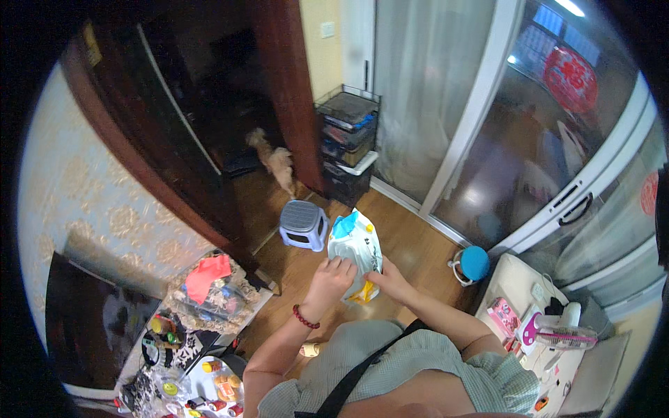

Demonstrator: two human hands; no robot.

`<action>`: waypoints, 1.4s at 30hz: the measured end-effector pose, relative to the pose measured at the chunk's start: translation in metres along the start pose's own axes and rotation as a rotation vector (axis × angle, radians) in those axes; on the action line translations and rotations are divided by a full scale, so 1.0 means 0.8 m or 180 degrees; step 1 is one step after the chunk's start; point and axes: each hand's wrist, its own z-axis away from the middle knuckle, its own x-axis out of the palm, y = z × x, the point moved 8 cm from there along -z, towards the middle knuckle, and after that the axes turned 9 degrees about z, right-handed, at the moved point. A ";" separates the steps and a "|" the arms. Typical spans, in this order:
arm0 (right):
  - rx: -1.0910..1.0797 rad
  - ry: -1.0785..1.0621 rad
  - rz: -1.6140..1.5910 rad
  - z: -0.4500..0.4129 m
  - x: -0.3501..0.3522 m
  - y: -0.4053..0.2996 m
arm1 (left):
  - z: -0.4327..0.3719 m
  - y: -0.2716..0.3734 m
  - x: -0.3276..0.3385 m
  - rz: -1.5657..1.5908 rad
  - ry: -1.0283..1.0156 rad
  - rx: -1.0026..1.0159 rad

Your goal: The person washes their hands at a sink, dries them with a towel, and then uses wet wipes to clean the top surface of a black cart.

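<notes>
A white and blue soft plastic pack with a lid, which looks like a wet-wipes pack (360,240), is held out before me over the floor. My right hand (395,280) grips its lower right side, thumb on the front. My left hand (337,277), with a dark red bead bracelet (306,317) at the wrist, lies with bent fingers on the pack's lower left front. Whether those fingers grip it or only rest on it cannot be told. A yellow part shows at the pack's lower end.
A grey-topped plastic stool (303,217) stands ahead, a light-furred dog (277,162) beyond it by the dark doorway. A wire-framed rack (347,130) stands by the sliding glass door (481,157). Cluttered tables flank me; the right one holds a pink and white fan (564,337). A blue-topped stool (474,263) stands right.
</notes>
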 end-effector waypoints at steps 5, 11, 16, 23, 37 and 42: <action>0.0372 0.0121 0.0172 0.015 -0.086 0.027 | -0.054 0.024 0.019 0.0391 0.0219 -0.0037; 0.0999 -0.0235 -0.0936 0.040 -0.129 0.037 | -0.133 -0.016 0.006 0.1458 0.0822 -0.0505; 0.0634 -0.0205 -0.1586 0.030 -0.152 0.012 | -0.196 -0.016 0.025 0.2436 0.0277 -0.0078; 0.0846 0.0873 -0.0996 -0.061 -0.191 -0.006 | -0.279 -0.030 0.060 0.2626 0.0154 0.0613; -0.0075 0.2322 -0.2086 -0.271 -0.220 -0.051 | -0.334 -0.188 0.043 0.0647 0.1439 -0.0380; -0.0393 0.2527 -0.2125 -0.323 -0.239 -0.056 | -0.383 -0.243 0.067 0.1249 0.1280 -0.0925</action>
